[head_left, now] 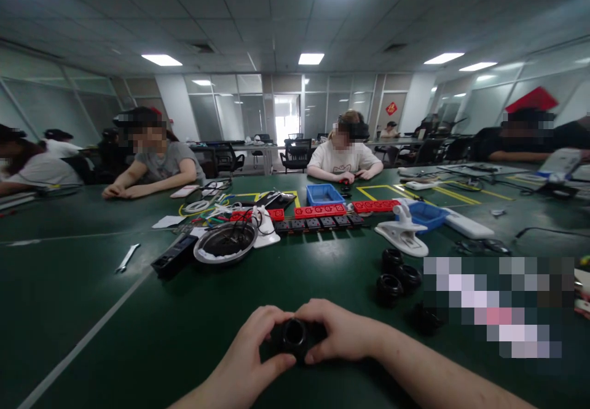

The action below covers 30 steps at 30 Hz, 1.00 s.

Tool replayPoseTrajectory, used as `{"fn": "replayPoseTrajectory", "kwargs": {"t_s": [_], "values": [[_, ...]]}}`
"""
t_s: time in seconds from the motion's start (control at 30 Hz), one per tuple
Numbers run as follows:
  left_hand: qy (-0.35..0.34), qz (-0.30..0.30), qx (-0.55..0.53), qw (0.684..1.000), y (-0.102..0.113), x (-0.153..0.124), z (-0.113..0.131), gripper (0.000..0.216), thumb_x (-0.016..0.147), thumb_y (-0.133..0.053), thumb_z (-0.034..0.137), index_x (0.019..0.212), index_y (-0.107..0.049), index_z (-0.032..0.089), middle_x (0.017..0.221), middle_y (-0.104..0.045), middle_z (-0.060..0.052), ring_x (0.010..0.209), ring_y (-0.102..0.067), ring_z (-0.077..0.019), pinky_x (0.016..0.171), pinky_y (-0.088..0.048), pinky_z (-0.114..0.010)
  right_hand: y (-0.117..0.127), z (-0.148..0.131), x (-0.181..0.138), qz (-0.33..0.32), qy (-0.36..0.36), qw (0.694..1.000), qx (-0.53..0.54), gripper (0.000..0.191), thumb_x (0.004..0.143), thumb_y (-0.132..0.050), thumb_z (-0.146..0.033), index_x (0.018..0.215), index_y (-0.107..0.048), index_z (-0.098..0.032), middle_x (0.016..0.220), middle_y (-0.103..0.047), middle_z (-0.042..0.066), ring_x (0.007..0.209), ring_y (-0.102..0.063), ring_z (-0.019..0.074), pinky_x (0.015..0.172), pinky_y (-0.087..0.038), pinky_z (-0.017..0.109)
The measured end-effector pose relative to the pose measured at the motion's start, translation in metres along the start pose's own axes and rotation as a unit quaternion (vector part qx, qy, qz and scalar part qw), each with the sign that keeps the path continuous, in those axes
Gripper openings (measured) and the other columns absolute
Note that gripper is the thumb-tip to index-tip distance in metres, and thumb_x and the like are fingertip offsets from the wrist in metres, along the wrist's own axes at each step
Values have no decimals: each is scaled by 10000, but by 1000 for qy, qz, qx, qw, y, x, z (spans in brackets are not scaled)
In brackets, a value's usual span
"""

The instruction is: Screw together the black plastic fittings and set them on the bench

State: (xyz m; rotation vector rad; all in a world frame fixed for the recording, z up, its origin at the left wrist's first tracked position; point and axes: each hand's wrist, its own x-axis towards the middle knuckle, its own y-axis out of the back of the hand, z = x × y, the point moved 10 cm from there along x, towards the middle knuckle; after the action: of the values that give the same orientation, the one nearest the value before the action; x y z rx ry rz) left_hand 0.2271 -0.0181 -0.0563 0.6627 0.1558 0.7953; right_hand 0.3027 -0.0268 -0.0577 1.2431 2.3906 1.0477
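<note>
A small black ring-shaped part point(294, 336) sits just above the green table point(138, 329) between both my hands. My left hand point(251, 353) curls its fingers and thumb round the part's left side. My right hand point(338, 332) grips its right side with fingers bent over the top. Several more black ring parts point(396, 273) lie in a loose group to the right, beyond my right hand.
Further out lie a round metal dish point(225, 242), a black power strip point(174, 255), a wrench point(128, 257), red and black socket strips point(320, 215), blue trays point(324, 194) and a white clamp-like tool point(403, 234). Several people sit round the far side and both ends.
</note>
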Motion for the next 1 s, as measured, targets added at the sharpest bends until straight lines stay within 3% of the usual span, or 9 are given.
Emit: {"fn": "replayPoseTrajectory", "kwargs": {"t_s": [0.17,0.3,0.4,0.57,0.73,0.87,1.0], "values": [[-11,-26,-8,1000,-6,3,-4,344,671,-632,222,1006,-551,226,981,-524,-28,864,-482,-195,717,-401,-280,-4,15,0,11,-63,998,-25,347,558,-744,-287,859,-612,-176,731,-512,-41,682,-480,118,592,-365,198],[25,-7,8,1000,-4,2,-5,297,640,-629,188,931,-570,198,928,-535,-27,841,-490,-200,704,-396,-283,-3,25,-2,97,-153,978,-107,470,439,-768,-397,807,-577,-177,759,-537,-16,688,-475,153,568,-355,225],[43,17,17,999,1,1,-6,259,657,-624,241,904,-571,183,895,-544,-36,834,-496,-209,704,-399,-290,-5,26,-1,141,-192,958,-163,500,443,-733,-469,801,-560,-165,782,-569,25,690,-493,186,630,-378,292],[-13,4,-1,1000,0,3,-2,298,695,-604,312,970,-559,206,952,-554,-47,858,-501,-213,703,-405,-282,-8,18,3,88,-122,984,-98,481,504,-728,-392,915,-574,-195,878,-559,14,804,-508,193,731,-386,293],[-58,-24,-5,998,-3,1,1,363,694,-629,305,1045,-551,255,968,-563,-32,885,-497,-209,745,-396,-278,-6,23,-4,27,-119,992,4,317,536,-717,-326,781,-584,-175,782,-500,-33,724,-478,139,617,-382,210],[-35,3,6,999,2,0,-1,350,667,-667,317,996,-584,227,908,-567,-29,863,-502,-206,769,-382,-291,-12,42,-6,85,-172,980,44,371,473,-740,-294,748,-521,-177,690,-447,-57,629,-417,107,513,-328,180],[13,54,22,998,9,1,-8,340,630,-692,339,904,-591,165,887,-545,-45,846,-506,-216,743,-388,-295,-9,41,-4,179,-190,964,-40,382,477,-721,-318,670,-418,-187,631,-405,-58,611,-388,116,515,-320,201]]}}
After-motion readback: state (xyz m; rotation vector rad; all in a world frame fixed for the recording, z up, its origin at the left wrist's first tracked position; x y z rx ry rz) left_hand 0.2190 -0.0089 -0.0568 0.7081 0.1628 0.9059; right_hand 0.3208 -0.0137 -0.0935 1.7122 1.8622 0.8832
